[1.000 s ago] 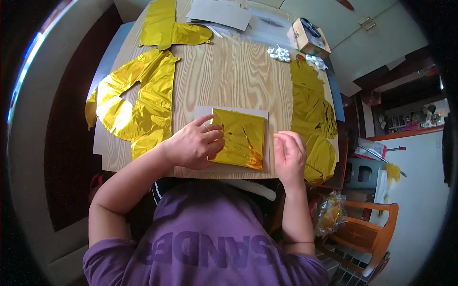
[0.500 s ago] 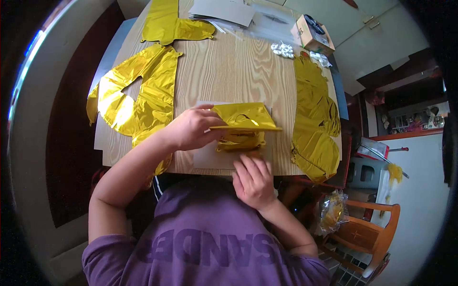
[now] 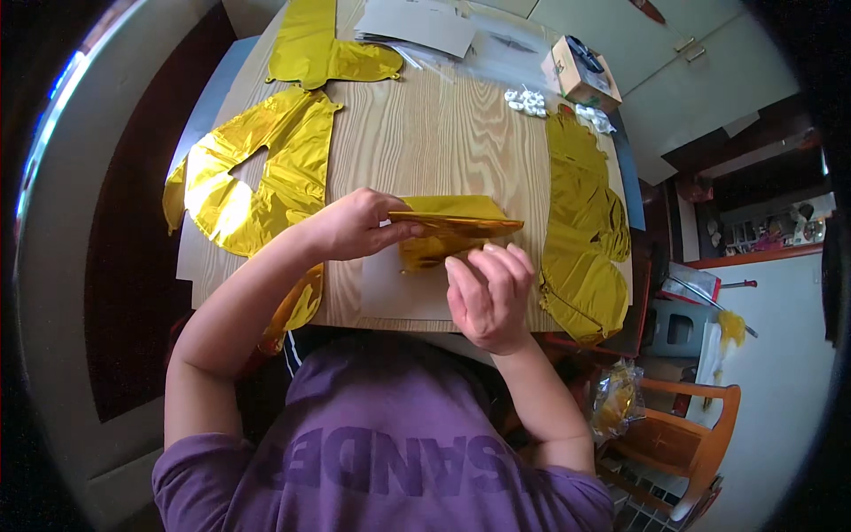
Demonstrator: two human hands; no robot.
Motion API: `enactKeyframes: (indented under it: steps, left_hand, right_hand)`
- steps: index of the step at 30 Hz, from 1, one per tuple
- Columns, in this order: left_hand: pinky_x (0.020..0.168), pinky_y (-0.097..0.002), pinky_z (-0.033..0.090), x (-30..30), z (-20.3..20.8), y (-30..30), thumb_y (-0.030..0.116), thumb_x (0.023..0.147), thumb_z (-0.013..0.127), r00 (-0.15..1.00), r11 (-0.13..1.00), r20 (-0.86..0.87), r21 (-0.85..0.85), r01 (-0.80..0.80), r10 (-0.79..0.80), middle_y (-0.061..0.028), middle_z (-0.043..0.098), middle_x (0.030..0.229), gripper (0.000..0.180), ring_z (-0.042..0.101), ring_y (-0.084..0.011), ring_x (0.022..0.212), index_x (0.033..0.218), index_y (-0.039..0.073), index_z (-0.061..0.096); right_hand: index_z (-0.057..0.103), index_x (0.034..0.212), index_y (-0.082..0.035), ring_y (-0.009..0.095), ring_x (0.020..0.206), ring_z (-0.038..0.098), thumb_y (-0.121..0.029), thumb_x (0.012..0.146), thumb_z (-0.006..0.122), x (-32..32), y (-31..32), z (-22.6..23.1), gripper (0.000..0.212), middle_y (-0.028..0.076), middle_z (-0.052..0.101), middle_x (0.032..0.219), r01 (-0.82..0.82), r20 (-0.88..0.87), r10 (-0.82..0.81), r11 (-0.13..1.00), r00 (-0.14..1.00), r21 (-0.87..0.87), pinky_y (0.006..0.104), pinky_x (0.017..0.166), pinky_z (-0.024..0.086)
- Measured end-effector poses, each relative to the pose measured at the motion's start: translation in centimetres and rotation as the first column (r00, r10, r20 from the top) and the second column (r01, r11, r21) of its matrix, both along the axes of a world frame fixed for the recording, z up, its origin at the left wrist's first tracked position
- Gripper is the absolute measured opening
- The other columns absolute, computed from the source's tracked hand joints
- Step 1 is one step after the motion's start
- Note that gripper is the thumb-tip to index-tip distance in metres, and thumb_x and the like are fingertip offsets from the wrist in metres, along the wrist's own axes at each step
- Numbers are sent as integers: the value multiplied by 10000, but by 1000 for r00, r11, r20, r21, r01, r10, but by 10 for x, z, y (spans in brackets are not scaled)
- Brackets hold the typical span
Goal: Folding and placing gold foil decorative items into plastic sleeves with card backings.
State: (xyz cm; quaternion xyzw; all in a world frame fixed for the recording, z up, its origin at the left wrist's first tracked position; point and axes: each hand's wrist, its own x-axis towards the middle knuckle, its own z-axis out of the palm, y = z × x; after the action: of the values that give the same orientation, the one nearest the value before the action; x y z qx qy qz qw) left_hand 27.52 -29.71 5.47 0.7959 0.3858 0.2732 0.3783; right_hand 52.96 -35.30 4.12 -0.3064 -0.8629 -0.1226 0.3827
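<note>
In front of me is a folded gold foil balloon [image 3: 452, 244], its upper layer raised so that a straight edge points toward me. My left hand [image 3: 372, 226] pinches this balloon at its left end, thumb underneath. A pale sheet [image 3: 390, 288] lies beneath it on the table. Just below the balloon's right end is my right hand [image 3: 492, 297], its fingers curled inward. Whether anything is inside those fingers is hidden.
Flat gold foil balloons lie along the left [image 3: 292, 168] and right [image 3: 581, 230] table edges. At the far side are stacked grey sheets [image 3: 421, 27], clear plastic, small white pieces [image 3: 526, 102] and a box [image 3: 585, 75]. A wooden chair [image 3: 674, 443] stands right.
My left hand has shifted slightly, and the raised balloon layer now tilts more upright. My right hand has moved up and right from below the balloon, its fingers curling more.
</note>
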Motion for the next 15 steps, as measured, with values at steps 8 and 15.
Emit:
enactKeyframes:
  steps: [8, 15]
  left_hand:
    - [677, -427, 519, -4, -4, 3, 250, 958, 671, 999, 999, -43, -35, 6, -7, -190, 679, 840, 263, 659, -371, 741, 1049, 7, 711]
    - [675, -407, 511, -2, 2, 4, 244, 979, 657, 999, 999, -39, -39, -3, 2, -195, 674, 827, 275, 643, -322, 710, 1041, -22, 686]
  right_hand:
    - [575, 1226, -82, 323, 1064, 571, -70, 722, 755, 23, 12, 6, 535, 125, 586, 1147, -95, 27, 118, 900, 993, -426, 456, 944, 456]
    - [699, 998, -35, 292, 931, 666, -2, 792, 714, 40, 27, -10, 209, 106, 696, 993, -154, -75, 137, 772, 988, -617, 379, 867, 535]
